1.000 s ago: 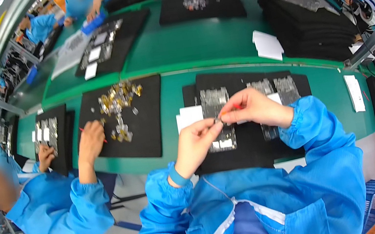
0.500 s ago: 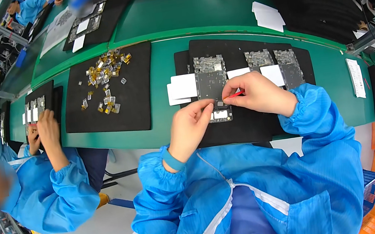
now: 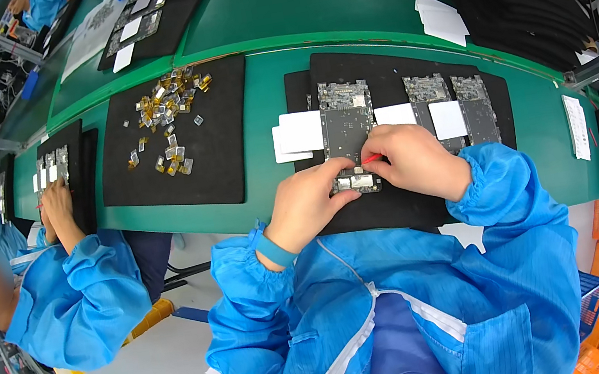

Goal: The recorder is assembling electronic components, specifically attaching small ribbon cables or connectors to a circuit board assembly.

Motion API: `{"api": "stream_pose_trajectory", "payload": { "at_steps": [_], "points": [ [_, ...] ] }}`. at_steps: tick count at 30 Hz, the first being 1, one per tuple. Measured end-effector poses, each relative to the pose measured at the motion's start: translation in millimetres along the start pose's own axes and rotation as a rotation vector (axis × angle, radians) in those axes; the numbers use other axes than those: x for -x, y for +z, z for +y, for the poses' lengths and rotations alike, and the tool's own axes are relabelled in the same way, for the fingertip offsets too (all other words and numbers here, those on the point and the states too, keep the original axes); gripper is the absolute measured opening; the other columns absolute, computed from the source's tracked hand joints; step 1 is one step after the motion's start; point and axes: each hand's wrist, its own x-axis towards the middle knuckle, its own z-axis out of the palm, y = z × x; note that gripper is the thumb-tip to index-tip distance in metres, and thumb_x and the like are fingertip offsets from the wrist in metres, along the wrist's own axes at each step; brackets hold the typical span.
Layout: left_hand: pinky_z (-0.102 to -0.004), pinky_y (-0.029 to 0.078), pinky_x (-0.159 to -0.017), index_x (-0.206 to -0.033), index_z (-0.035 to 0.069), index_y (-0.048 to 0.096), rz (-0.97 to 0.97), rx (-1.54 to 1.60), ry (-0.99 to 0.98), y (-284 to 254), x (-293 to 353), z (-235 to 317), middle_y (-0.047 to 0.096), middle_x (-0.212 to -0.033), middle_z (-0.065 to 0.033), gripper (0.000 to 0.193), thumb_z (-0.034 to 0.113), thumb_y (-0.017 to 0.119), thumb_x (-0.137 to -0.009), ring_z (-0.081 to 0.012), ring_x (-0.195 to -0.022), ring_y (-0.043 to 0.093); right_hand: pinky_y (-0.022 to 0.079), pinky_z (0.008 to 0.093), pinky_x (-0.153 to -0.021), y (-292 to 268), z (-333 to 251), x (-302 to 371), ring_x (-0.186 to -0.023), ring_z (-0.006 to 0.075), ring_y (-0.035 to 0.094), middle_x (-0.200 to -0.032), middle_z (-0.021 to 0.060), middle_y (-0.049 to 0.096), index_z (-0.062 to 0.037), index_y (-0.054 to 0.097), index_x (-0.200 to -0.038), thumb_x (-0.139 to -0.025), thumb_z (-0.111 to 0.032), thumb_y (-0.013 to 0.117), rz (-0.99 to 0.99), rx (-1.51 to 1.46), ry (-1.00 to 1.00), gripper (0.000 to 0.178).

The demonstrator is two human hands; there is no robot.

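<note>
A dark circuit board (image 3: 349,127) lies on a black mat in front of me, its far end packed with small parts and its near end carrying bright metal shields. My left hand (image 3: 303,206) is at the board's near left edge, index finger and thumb slightly apart and touching it. My right hand (image 3: 414,158) comes in from the right, closed on a thin red tool (image 3: 372,159). The tool's tip meets the board beside a small pale component (image 3: 358,170); the fingers partly hide it. White cards (image 3: 301,133) lie left of the board.
Two more boards (image 3: 474,110) with white cards lie to the right on the black mat (image 3: 373,60). A second mat (image 3: 218,173) to the left bears several small amber and silver parts (image 3: 163,107). A co-worker (image 3: 88,294) in blue sits at my left. White sheets (image 3: 440,19) lie farther back.
My left thumb and index finger have spread from a near pinch and rest at the board's edge. My right hand keeps the red tool, now angled more steeply. The view has shifted slightly.
</note>
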Motion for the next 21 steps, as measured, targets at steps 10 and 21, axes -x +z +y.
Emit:
{"api": "stream_pose_trajectory", "payload": {
  "at_steps": [10,21],
  "points": [
    [-0.0381,0.046,-0.061,-0.109,0.013,0.063,-0.124,0.003,-0.059,-9,-5,5,0.06,-0.075,-0.0072,0.037,0.024,0.077,-0.076,-0.0258,-0.069,0.06,0.051,0.0417,-0.069,-2,-3,8,-0.079,0.0334,0.063,-0.081,0.0121,0.062,-0.004,0.065,-0.088,-0.077,-0.014,0.071,-0.049,0.014,-0.128,0.016],
    [-0.0356,0.046,-0.054,-0.118,0.017,0.067,0.193,-0.402,0.181,-3,-19,-11,0.055,-0.065,-0.0058,0.032,0.018,0.066,-0.086,-0.0227,-0.062,0.059,0.046,0.0403,-0.077,-14,13,-19,-0.085,0.0302,0.057,-0.083,0.0108,0.057,-0.0046,0.055,-0.087,-0.082,-0.016,0.066,0.017,0.164,-0.363,0.016]
  ]
}}
